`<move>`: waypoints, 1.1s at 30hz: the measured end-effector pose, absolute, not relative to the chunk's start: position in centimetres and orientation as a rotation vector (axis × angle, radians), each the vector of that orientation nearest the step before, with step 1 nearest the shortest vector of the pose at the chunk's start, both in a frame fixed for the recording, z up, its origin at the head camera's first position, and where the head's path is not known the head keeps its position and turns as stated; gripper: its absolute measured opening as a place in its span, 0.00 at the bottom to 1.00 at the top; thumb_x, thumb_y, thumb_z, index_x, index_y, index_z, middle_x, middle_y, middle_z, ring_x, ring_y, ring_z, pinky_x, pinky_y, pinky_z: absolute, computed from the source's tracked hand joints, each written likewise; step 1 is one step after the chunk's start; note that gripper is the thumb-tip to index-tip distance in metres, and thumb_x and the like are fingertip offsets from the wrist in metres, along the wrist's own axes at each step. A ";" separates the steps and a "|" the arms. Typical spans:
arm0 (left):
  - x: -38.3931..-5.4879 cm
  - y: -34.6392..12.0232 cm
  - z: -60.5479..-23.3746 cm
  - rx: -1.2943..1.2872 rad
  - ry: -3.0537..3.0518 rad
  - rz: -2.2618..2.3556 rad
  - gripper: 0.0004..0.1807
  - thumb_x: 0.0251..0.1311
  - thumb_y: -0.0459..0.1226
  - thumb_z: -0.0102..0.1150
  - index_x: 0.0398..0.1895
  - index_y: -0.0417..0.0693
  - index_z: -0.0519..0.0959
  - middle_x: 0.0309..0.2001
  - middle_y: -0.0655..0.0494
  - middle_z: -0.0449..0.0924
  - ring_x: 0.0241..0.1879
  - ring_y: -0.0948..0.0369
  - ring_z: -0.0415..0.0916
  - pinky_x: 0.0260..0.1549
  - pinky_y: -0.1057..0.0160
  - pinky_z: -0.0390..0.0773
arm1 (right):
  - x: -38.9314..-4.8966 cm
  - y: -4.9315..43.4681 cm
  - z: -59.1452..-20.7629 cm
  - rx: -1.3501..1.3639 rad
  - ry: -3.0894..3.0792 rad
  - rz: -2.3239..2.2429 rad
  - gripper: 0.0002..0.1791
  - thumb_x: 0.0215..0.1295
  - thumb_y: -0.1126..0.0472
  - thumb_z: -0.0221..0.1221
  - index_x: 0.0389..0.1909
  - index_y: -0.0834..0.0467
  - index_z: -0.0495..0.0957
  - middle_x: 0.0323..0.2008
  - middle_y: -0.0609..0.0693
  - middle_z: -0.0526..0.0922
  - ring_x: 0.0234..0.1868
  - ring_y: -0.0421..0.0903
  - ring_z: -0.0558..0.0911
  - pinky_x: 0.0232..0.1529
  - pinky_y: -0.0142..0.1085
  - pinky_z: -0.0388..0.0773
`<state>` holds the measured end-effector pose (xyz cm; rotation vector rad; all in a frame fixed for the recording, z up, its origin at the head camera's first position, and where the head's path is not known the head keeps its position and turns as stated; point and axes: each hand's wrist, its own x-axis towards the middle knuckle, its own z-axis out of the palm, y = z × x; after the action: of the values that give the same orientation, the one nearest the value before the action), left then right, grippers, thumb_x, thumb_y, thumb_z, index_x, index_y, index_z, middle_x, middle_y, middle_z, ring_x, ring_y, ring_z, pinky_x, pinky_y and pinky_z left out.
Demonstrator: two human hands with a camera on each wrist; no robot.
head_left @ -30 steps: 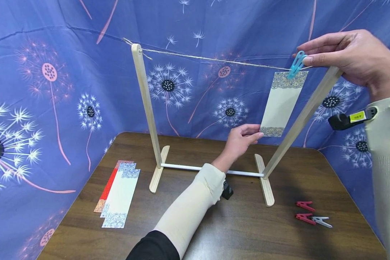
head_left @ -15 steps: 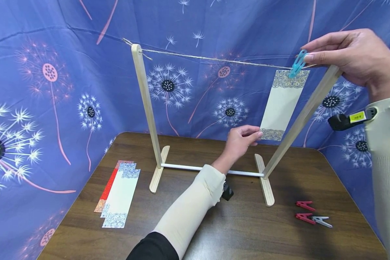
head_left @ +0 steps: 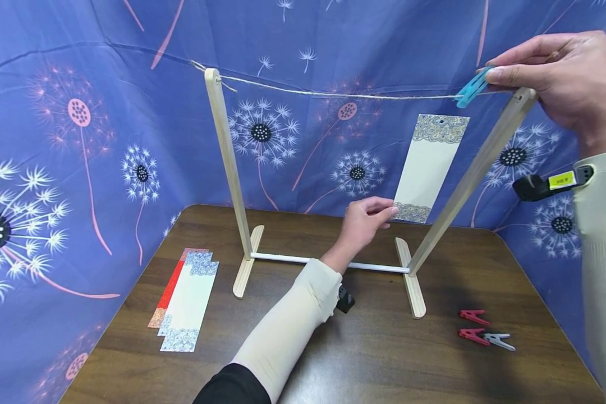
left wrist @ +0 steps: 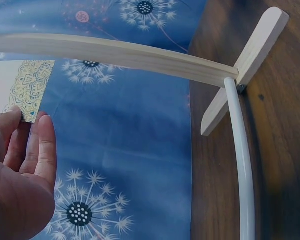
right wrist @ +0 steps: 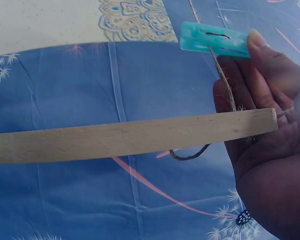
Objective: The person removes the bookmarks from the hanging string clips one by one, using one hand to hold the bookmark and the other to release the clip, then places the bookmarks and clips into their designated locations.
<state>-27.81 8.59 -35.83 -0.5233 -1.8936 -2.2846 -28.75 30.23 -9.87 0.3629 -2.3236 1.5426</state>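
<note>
My left hand (head_left: pixel 361 224) pinches the lower left corner of a cream paper card (head_left: pixel 428 168) with patterned gold-and-blue ends. The card stands upright in the air, its top edge below the twine line (head_left: pixel 333 94). Near the line's right end, my right hand (head_left: pixel 568 78) pinches a turquoise plastic clothespin (head_left: pixel 473 88) between thumb and fingers. In the right wrist view the twine runs across the clothespin (right wrist: pixel 215 40), and the card's patterned end (right wrist: pixel 137 22) lies just beside its tip. The left wrist view has the thumb on the card's corner (left wrist: pixel 32 90).
The line is strung between two wooden posts (head_left: pixel 227 163) joined low down by a white rod (head_left: pixel 280 258). Several overlapping cards (head_left: pixel 189 303) lie on the table at left. At right lie red clothespins (head_left: pixel 473 317) and a grey one (head_left: pixel 499 340). A patterned blue cloth hangs behind.
The clothespin has come off the card's top and moved up and right with my right hand. The card, in my left hand, has shifted left and slightly down, away from the line.
</note>
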 end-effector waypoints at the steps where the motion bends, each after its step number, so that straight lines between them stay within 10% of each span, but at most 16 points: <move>1: -28.0 8.5 -36.2 -0.518 -1.891 -2.283 0.08 0.55 0.28 0.66 0.38 0.35 0.83 0.36 0.43 0.85 0.35 0.49 0.83 0.31 0.55 0.85 | -28.7 30.2 -9.9 0.379 -2.298 1.577 0.20 0.53 0.65 0.70 0.49 0.61 0.82 0.36 0.45 0.83 0.35 0.38 0.81 0.47 0.19 0.74; 8: -28.5 7.4 -37.6 -0.519 -1.884 -2.248 0.08 0.54 0.33 0.69 0.37 0.40 0.85 0.35 0.50 0.86 0.34 0.48 0.83 0.28 0.61 0.85 | -28.9 30.0 -10.2 0.529 -2.094 1.791 0.17 0.50 0.73 0.69 0.44 0.70 0.82 0.33 0.53 0.85 0.30 0.41 0.85 0.37 0.21 0.79; 33: -27.8 3.3 -38.8 -0.507 -1.939 -2.243 0.10 0.56 0.33 0.68 0.39 0.38 0.84 0.35 0.50 0.85 0.37 0.46 0.83 0.30 0.58 0.85 | -28.6 30.3 -10.1 0.829 -1.636 1.970 0.18 0.53 0.77 0.64 0.45 0.81 0.75 0.37 0.62 0.84 0.39 0.50 0.84 0.46 0.29 0.80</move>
<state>-27.82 3.33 -38.79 -0.5067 -1.9385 -2.2428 -28.60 30.32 -10.14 0.8288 -1.6360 1.9700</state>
